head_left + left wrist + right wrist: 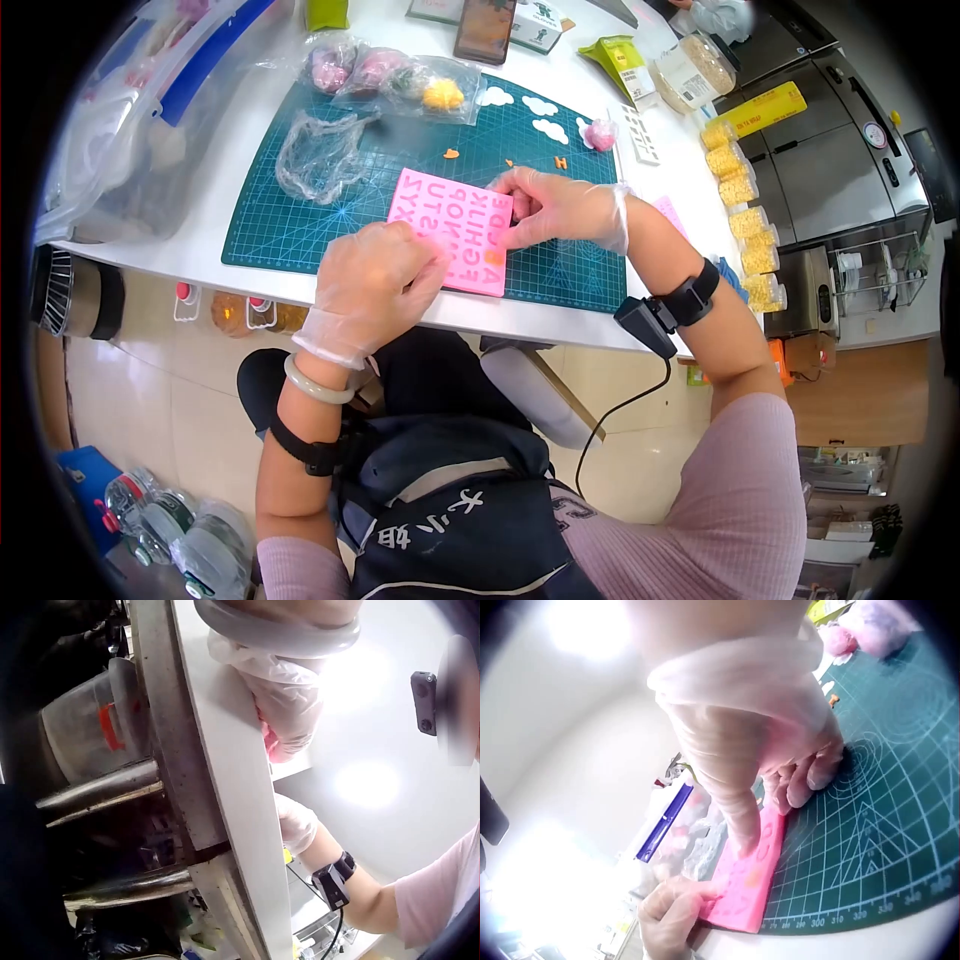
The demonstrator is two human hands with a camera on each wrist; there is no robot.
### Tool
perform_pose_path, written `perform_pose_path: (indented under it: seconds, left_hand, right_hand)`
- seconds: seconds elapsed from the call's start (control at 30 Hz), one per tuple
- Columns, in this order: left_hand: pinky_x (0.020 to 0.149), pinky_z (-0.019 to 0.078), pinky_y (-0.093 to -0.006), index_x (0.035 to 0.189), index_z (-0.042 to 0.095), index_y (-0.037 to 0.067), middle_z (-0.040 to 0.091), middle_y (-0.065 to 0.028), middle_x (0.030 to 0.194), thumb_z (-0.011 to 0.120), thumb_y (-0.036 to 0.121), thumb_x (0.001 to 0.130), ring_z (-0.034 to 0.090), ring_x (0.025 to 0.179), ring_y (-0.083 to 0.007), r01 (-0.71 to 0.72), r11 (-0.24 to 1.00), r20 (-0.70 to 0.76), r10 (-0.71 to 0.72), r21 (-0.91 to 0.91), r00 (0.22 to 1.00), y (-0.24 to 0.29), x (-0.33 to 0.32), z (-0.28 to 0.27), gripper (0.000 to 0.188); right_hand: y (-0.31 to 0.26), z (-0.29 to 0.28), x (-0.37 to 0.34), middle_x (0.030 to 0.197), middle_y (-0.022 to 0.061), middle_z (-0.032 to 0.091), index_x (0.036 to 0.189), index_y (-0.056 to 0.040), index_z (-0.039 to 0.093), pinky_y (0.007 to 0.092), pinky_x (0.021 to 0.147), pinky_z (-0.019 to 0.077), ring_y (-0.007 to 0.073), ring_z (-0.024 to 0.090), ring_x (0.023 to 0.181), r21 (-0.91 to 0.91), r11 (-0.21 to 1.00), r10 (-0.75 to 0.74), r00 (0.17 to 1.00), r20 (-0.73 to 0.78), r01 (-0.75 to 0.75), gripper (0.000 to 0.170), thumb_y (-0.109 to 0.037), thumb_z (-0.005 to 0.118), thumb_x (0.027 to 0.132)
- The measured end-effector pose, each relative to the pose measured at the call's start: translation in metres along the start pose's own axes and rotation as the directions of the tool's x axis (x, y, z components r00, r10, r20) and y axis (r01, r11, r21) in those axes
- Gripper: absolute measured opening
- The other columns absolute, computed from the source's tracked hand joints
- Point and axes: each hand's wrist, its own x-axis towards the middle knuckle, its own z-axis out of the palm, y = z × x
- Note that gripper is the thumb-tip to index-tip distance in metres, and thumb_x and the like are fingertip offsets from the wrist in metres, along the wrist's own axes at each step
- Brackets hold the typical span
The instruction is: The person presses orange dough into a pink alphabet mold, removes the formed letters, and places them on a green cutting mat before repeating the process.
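A pink letter mold lies at a slant over the front part of a green cutting mat. Some orange material fills one of its cavities near the right end. In a clear glove, my left hand grips the mold's near side, thumb and forefinger at the edge in the right wrist view. My right hand, also gloved, holds the opposite edge, its thumb on the lettered face and its other fingers curled beside the mold. Behind the mold, small orange letters, one an H, lie on the mat.
Crumpled clear plastic and bagged colored lumps lie on the mat's left and back. White cloud cutouts and a pink ball sit farther back. A clear bin stands left; several yellow-filled jars line the right.
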Motion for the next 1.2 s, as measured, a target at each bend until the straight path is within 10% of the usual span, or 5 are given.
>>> perform_pose_path:
  seconds: [0.4,0.73,0.93,1.13,1.2]
  left_hand:
    - [0.055,0.0463,-0.0398,0.071,0.062,0.009,0.057,-0.0067,0.068,0.070,0.014,0.075,0.059,0.066,-0.0273,0.003,1.000,0.017,-0.003,0.023,1.000,0.001,0.001,-0.001,0.010]
    - [0.059,0.0478,-0.0364,0.093,0.065,0.011,0.059,-0.0063,0.077,0.079,0.034,0.072,0.061,0.069,-0.0248,-0.038,0.990,0.085,0.026,0.138,0.996,0.040,-0.004,0.007,0.034]
    - [0.055,0.0445,-0.0359,0.097,0.063,0.014,0.054,-0.0036,0.074,0.075,0.027,0.073,0.058,0.068,-0.0229,-0.040,0.944,0.047,0.026,0.327,0.999,0.049,-0.007,0.019,0.030]
    - [0.053,0.0436,-0.0355,0.103,0.065,0.016,0.051,-0.0027,0.071,0.070,0.011,0.074,0.056,0.066,-0.0215,0.021,0.914,0.093,-0.065,0.406,0.994,0.040,-0.023,0.007,0.030]
    - [0.053,0.0427,-0.0359,0.108,0.066,0.016,0.049,-0.0027,0.069,0.070,0.010,0.074,0.053,0.063,-0.0217,0.018,0.967,0.029,-0.026,0.254,0.999,0.037,-0.023,0.007,0.036]
  right_hand:
    - [0.009,0.011,-0.001,0.084,-0.0011,0.051,0.117,-0.0035,0.052,0.0249,0.070,0.0416,0.0106,0.048,0.079,-0.254,0.955,-0.193,0.973,-0.127,0.156,0.058,-0.035,0.080,0.078]
    - [0.017,0.019,0.014,0.082,-0.0005,0.058,0.110,-0.0017,0.062,0.0214,0.062,0.0406,0.0064,0.049,0.070,-0.008,0.995,-0.093,0.935,-0.341,0.096,0.038,-0.024,0.075,0.082]
    - [0.011,0.029,-0.017,0.083,0.0026,0.061,0.112,0.0020,0.056,0.0211,0.061,0.0425,0.0067,0.053,0.066,0.632,0.751,0.035,0.943,-0.331,0.194,0.040,-0.021,0.073,0.084]
    - [0.027,0.043,-0.037,0.094,0.0136,0.066,0.102,-0.0062,0.067,0.0365,0.079,0.0499,0.0313,0.063,0.085,-0.185,0.982,-0.122,0.840,-0.528,0.027,0.028,-0.025,0.072,0.081]
    - [0.027,0.039,-0.034,0.096,0.0155,0.067,0.098,-0.0073,0.069,0.0356,0.081,0.0496,0.0326,0.064,0.088,-0.715,0.691,-0.606,0.625,-0.493,0.106,0.026,-0.026,0.074,0.080]
